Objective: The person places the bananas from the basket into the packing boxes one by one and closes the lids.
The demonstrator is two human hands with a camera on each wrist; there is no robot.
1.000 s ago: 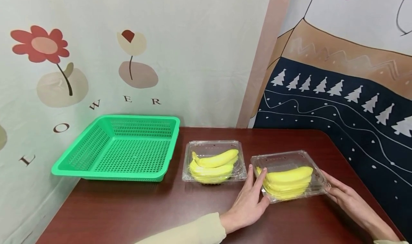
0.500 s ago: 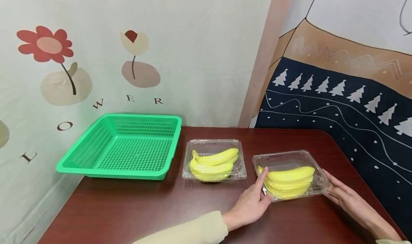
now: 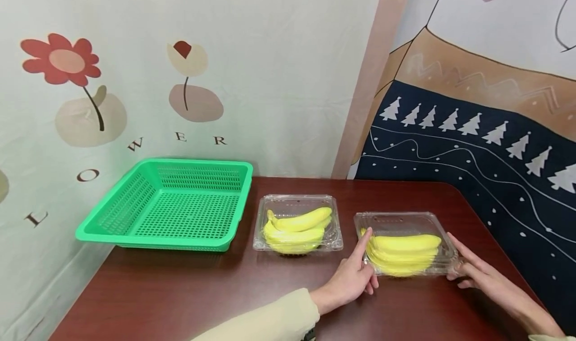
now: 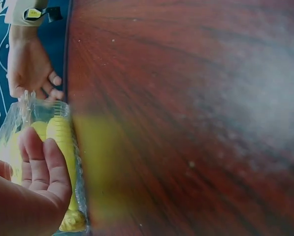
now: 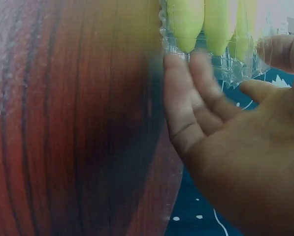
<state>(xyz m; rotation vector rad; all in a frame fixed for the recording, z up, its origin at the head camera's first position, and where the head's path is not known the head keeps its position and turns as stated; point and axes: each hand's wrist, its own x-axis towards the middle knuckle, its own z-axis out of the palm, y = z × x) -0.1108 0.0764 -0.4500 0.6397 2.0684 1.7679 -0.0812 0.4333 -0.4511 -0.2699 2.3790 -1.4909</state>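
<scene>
A clear plastic clamshell box with yellow bananas inside sits on the right part of the table. My left hand is at its left side, the index finger stretched along the wall and the other fingers bent loosely below. At the opposite side is my right hand, index finger along the edge and the thumb side at the near corner. In the right wrist view, its fingertips are right at the box's rim. A second clamshell box, also holding bananas, stands left of it.
A green perforated plastic basket stands at the back left of the dark red wooden table. Behind the table hangs a pale flower-print cloth, with a dark tree-print cloth to the right.
The right box has turned slightly and now lies squarer to the table. The left hand's fingers drew down from its lid, leaving the index finger extended. The right hand's fingers loosened.
</scene>
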